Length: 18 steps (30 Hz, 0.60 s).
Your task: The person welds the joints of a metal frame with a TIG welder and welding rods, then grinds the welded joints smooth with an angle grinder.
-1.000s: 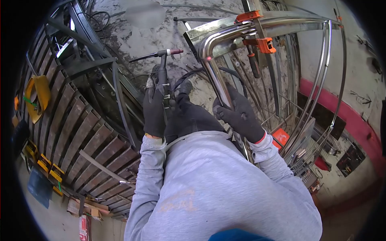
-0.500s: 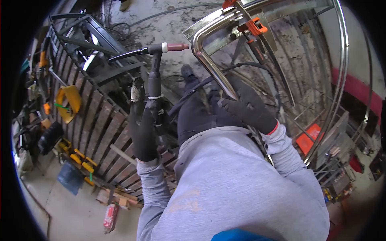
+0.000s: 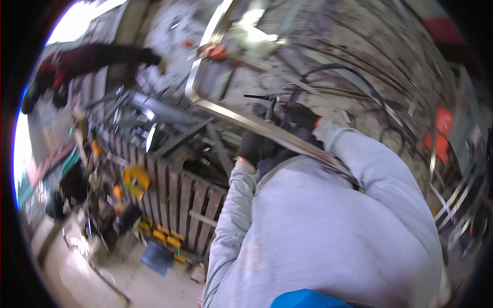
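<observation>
Your left hand [image 3: 250,145], in a dark glove, is on the near side of the bent metal tube [image 3: 257,123], and your right hand [image 3: 302,115], also gloved, is on its far side. The torch [image 3: 270,98] is at your hands, its thin black end pointing left and part of it behind the tube. Blur and the tube hide how your fingers close, so you cannot tell whether either set is wide, narrow or holding the torch.

On the near left, a blue container [image 3: 157,257] sits on the floor [image 3: 120,280] beside the slatted tabletop [image 3: 177,192]; you cannot make out what is in it. Just beside it are yellow blocks [image 3: 160,235]. A curved yellow shell [image 3: 136,180] is at the left part of the slats, its inside too blurred to read. A pale strip [image 3: 203,218] lies across the slats.

Dark metal frames [image 3: 177,137] crowd the space left of your hands. The tube stands in the way, slanting from its far-left bend across your front to the near right. An orange clamp [image 3: 214,52] is near that bend. To the right, a black hose [image 3: 362,77] arcs over long rods [image 3: 380,61], and an orange-red piece [image 3: 439,134] is farther right. At the far left is another person [image 3: 92,60].
</observation>
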{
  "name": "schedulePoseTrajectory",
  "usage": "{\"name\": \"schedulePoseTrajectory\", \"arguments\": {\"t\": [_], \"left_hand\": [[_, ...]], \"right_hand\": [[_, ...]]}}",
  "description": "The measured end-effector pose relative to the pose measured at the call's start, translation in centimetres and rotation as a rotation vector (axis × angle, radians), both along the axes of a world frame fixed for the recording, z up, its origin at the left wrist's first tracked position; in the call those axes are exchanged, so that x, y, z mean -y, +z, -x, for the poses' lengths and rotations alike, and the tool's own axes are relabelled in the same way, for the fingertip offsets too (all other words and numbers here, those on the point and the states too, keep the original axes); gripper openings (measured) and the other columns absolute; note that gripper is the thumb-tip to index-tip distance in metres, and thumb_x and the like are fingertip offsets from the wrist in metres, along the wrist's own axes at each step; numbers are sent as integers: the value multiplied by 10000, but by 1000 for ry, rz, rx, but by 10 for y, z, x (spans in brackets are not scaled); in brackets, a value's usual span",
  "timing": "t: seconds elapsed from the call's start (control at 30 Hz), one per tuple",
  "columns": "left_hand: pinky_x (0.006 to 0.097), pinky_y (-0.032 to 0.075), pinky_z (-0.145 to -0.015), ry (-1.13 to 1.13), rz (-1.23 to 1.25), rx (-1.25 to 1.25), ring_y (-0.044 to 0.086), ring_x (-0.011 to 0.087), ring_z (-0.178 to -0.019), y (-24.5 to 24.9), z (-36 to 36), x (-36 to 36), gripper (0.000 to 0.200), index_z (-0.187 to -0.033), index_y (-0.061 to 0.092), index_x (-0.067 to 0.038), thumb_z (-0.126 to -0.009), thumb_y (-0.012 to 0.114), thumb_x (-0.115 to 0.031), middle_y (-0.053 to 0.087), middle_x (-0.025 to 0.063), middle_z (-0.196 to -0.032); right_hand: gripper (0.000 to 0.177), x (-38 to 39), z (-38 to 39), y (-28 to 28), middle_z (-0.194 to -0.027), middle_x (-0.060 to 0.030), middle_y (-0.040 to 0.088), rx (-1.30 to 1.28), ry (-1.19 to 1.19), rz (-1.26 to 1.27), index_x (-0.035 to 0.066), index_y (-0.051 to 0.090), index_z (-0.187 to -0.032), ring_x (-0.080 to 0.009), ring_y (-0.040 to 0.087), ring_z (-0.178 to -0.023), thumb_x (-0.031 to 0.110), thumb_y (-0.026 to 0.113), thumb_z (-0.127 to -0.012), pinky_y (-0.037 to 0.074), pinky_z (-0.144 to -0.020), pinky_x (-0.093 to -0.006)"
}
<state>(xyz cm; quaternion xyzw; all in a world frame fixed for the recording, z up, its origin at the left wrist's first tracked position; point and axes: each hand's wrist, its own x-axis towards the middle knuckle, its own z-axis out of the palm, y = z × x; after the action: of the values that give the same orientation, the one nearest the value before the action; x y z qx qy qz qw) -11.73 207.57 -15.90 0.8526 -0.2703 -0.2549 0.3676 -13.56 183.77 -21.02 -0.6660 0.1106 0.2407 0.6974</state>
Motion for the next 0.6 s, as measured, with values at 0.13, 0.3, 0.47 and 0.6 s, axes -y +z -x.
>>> {"name": "schedulePoseTrajectory", "arguments": {"t": [0.13, 0.3, 0.47, 0.6], "left_hand": [[427, 542, -939, -194, 172, -92, 708, 346, -1020, -32, 13, 77, 402, -1305, 637, -32, -1005, 626, -300, 737, 179, -1097], [430, 544, -917, -255, 199, -96, 710, 351, -1009, -46, 3, 83, 410, -1285, 650, -31, -990, 640, -316, 739, 183, -1089], [432, 546, -896, -173, 140, -2, 711, 355, -998, -32, 6, 36, 419, -1266, 662, -31, -975, 654, -333, 741, 188, -1081], [434, 548, -878, 17, 0, 129, 711, 359, -989, -33, 11, 33, 426, -1250, 672, -31, -963, 666, -346, 742, 192, -1074]], "right_hand": [[387, 67, 70, -81, -894, -214, 711, -43, 67, 620, 58, 697, -1032, -377, 702, -831, 396, 510, -1041, 541, -762, -481], [360, 120, 109, -73, -872, -242, 705, 64, -95, 1121, 44, 700, -986, -435, 684, -824, 370, 550, -1019, 544, -755, -519], [528, 138, 79, -16, -1127, -184, 725, 290, -355, 507, 0, 634, -1318, -313, 700, -1024, 396, 698, -976, 548, -911, -424], [326, 146, 52, 123, -1258, -143, 708, -198, 160, 78, -43, 668, -1296, -201, 675, -1104, 159, 574, -1057, 542, -954, -342]]}}
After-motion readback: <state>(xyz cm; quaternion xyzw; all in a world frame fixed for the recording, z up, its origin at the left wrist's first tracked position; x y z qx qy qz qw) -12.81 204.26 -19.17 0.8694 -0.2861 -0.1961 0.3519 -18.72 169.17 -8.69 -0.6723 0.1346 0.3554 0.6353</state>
